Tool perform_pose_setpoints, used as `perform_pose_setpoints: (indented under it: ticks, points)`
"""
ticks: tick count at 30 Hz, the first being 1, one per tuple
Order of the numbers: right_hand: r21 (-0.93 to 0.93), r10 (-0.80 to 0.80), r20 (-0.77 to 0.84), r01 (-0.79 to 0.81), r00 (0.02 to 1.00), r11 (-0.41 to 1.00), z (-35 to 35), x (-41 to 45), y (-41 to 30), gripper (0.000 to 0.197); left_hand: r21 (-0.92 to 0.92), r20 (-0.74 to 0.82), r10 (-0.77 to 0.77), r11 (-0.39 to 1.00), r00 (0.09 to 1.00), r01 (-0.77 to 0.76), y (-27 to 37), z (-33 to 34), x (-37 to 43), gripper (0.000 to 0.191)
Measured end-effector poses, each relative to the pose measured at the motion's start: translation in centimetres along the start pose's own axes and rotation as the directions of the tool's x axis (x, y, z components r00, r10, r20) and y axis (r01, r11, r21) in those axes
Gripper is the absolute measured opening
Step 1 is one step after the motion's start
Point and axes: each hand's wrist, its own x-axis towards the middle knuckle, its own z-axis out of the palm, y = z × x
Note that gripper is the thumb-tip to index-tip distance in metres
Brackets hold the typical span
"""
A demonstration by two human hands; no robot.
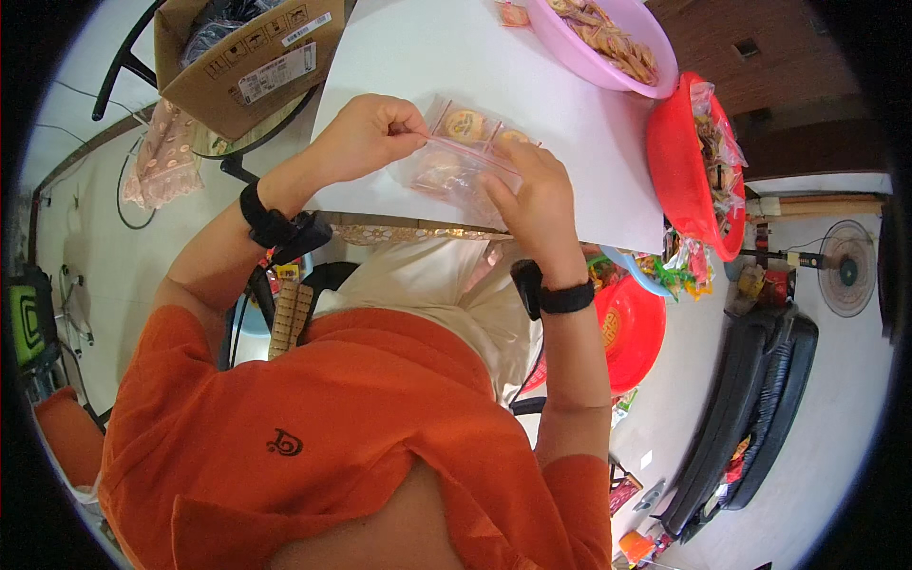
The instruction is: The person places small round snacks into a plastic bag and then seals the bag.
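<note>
A clear plastic zip bag (445, 174) with a reddish seal strip lies over the white table near its front edge. It holds several small packs, and round, yellowish pieces show in two of them. My left hand (374, 135) pinches the left end of the seal strip between thumb and fingertips. My right hand (534, 185) rests over the right part of the bag, its fingers bent on the strip and the thumb apart, below it. Whether the bag's mouth is sealed cannot be told.
Before me is the white table (399, 57). A pink basin (598, 68) of brownish dried food stands at its far right, beside a small packet (513, 14). A red basin (670, 157) of wrapped items leans at the right edge. At the left is a cardboard box (249, 71).
</note>
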Motion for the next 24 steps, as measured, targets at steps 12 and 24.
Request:
perform_pose_setpoints:
  ticks: [12, 24]
  points:
    - [0.271, 0.121, 0.145, -0.157, 0.982, 0.950, 0.8, 1.1, -0.4, 0.008, 0.085, 0.095, 0.048, 0.995, 0.994, -0.056, 0.6, -0.3, 0.8, 0.004]
    - [0.334, 0.112, 0.187, -0.171, 0.976, 0.927, 1.1, 1.0, -0.2, 0.012, 0.341, 0.206, 0.253, 0.887, 0.945, -0.311, 1.8, 1.5, 2.6, 0.013]
